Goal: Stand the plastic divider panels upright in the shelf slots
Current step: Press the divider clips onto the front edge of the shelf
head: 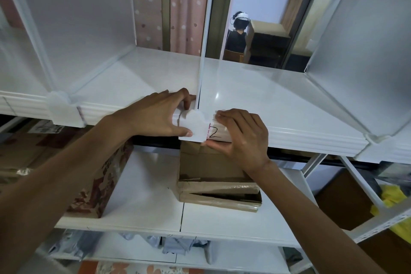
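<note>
A thin clear plastic divider panel [208, 26] stands upright in the middle of the white shelf [255, 98], seen edge-on. Its foot sits in a white plastic clip [195, 125] on the shelf's front rail. My left hand [160, 113] grips the clip's left side, thumb under it and fingers over the shelf edge. My right hand [240, 133] pinches the rail just right of the clip, by a handwritten "2". Two more panels stand upright: one on the left [73, 18], one on the right [360, 51].
Another white clip [64, 108] holds the left panel. On the shelf below lie an opened brown cardboard box [218, 184] and a printed box [97, 187]. Behind the shelf a mirror-like door shows a person with a headset. Yellow cloth [393, 198] sits low right.
</note>
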